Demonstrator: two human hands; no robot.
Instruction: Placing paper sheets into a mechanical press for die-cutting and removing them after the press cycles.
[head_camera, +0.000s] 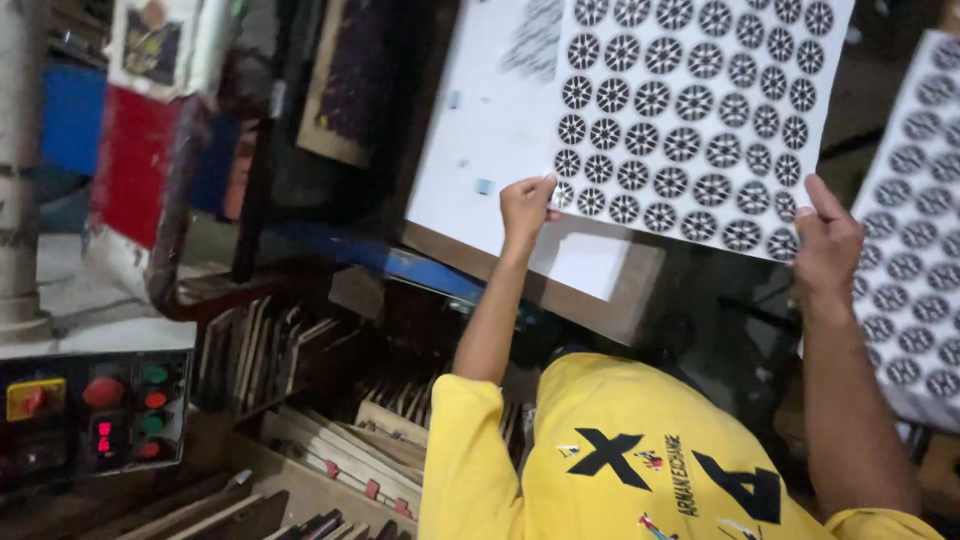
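Left hand: I am watching the left hand (526, 208); it is pinching the lower left corner of the printed sheet (690, 110) between thumb and fingers.
Right hand: the right hand (828, 245) is gripping the lower right corner of the same sheet, with the thumb lying on the printed face.
Printed sheet: it is a white sheet covered with rows of round black wheel-like patterns; both hands are holding it up, tilted, above the press bed (480, 130).
Press bed: I am seeing a white surface with small blue marks, lying on a brown board (600, 300), just beside the lifted sheet.
Second sheet: another patterned sheet (915, 250) is lying at the right edge, close to the right hand.
Clothing: the person is wearing a yellow shirt (620, 450) with black print.
Control panel: a box with red, green and yellow buttons (95, 410) is sitting at the lower left, well apart from the hands.
Wooden frames: flat boards (330, 440) are standing stacked under the bed.
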